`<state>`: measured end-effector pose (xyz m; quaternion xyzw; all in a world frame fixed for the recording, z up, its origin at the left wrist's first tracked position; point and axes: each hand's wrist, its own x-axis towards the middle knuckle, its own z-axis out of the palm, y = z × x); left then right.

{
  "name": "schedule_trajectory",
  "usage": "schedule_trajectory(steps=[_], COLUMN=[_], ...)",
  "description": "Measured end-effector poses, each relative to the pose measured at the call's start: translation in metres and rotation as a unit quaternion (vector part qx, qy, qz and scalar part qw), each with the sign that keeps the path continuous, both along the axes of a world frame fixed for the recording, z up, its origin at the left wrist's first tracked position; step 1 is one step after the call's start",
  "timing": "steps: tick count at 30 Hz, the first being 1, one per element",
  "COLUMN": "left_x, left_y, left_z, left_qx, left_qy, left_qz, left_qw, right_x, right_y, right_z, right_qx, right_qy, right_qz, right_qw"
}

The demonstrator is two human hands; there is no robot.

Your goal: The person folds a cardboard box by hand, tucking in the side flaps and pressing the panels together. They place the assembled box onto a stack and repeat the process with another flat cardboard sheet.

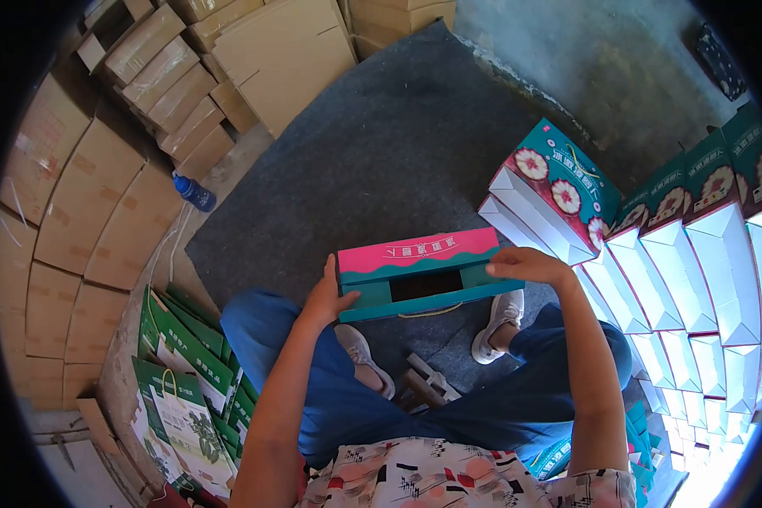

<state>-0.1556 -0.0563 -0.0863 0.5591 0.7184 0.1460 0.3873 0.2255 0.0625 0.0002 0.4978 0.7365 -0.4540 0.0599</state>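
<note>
A pink and teal cardboard gift box (368,296) is held above the dark mat, between my knees. Its top has a dark opening in the middle, and white lettering runs along the pink panel. A cord handle (432,311) hangs on the side nearest me. My left hand (323,296) grips the left end, thumb on the teal flap. At the right end my right hand (529,265) holds the box with its thumb on top; its other fingers are partly hidden.
Stacked brown cartons (93,203) line the left. Green flat printed bags (182,372) lie near my left knee, and a blue bottle (195,193) stands beyond. Rows of gift boxes (694,271) fill the right, with one printed box (559,186) closer. A dark mat (364,152) covers the floor.
</note>
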Motion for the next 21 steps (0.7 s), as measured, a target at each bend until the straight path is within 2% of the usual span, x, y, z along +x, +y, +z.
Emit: schedule_trajectory(steps=[4, 8, 10, 13, 15, 16, 19, 21], left_x=[0.008, 0.002, -0.006, -0.008, -0.01, -0.011, -0.016, -0.007], left_y=[-0.002, -0.005, -0.003, 0.005, 0.007, 0.006, 0.001, -0.009], left_z=[0.009, -0.027, -0.043, -0.029, -0.031, -0.033, -0.055, -0.058], left_qx=[-0.019, 0.056, 0.108, -0.113, -0.119, -0.121, -0.105, -0.156], left_qy=[0.002, -0.037, -0.077, -0.153, -0.229, -0.266, -0.307, -0.263], left_qz=[0.009, 0.0, -0.006, 0.104, 0.197, 0.244, 0.272, 0.237], left_qw=[1.0, 0.998, 0.991, 0.976, 0.946, 0.925, 0.906, 0.922], right_x=[0.003, -0.001, 0.004, 0.004, -0.002, -0.003, -0.005, 0.011], right_y=[0.0, -0.001, 0.001, -0.001, -0.001, 0.002, -0.005, 0.006], right_z=[-0.002, 0.002, -0.002, -0.012, -0.015, -0.026, -0.051, -0.094], right_qx=[-0.001, -0.01, 0.008, 0.077, 0.112, 0.161, 0.353, 0.257], right_qy=[-0.041, -0.075, -0.079, -0.06, -0.022, -0.053, -0.083, -0.061], right_qz=[0.086, 0.103, 0.078, 0.009, -0.045, -0.058, -0.141, -0.161], right_qw=[0.996, 0.992, 0.994, 0.995, 0.992, 0.984, 0.921, 0.951])
